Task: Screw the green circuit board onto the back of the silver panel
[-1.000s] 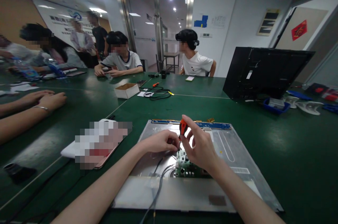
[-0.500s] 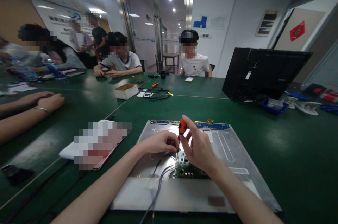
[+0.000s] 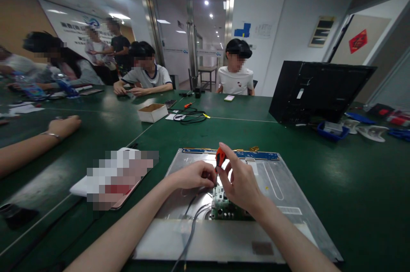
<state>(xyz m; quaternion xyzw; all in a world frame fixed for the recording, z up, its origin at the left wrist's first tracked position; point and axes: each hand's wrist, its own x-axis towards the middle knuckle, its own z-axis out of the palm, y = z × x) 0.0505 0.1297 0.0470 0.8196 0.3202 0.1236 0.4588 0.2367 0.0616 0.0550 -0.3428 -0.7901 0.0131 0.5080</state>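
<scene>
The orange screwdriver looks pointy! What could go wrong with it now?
The screwdriver might slip and scratch the green circuit board, since it points down at the board's corner. It could also poke the left hand's fingers, which are close beside its shaft. And an arm might snag the dark cables lying loosely across the metal panel.

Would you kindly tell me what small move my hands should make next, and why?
I would probably give the orange-and-black screwdriver a slight, gentle turn with the right hand: its tip appears to reach the upper-left corner of the green circuit board, and the left hand is close by the shaft there. What the tip meets is too small to tell.
</scene>
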